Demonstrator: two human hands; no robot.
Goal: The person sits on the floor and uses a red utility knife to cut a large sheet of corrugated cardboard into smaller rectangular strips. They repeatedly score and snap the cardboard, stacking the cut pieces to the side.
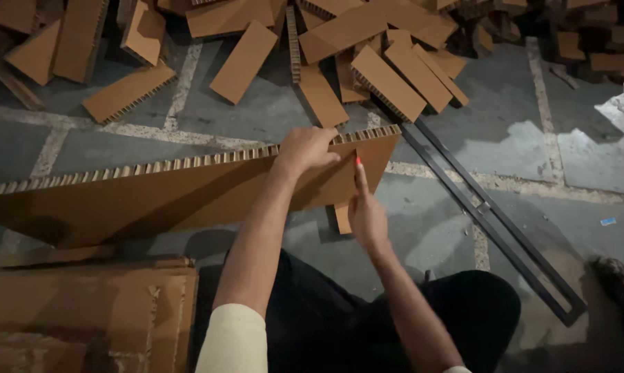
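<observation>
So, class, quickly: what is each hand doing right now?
Left hand: closed over the top edge of the long honeycomb cardboard panel, holding it upright.
Right hand: holds a thin orange-tipped tool against the panel's face.

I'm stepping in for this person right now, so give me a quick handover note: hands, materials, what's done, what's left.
Left hand: gripping the top edge of the long honeycomb cardboard panel, held on edge.
Right hand: holds a thin orange-tipped tool against the panel's face, near its right end.
Done: many cut cardboard pieces piled on the floor ahead.
Left: this panel is uncut. Long metal frame lies to the right.
</observation>
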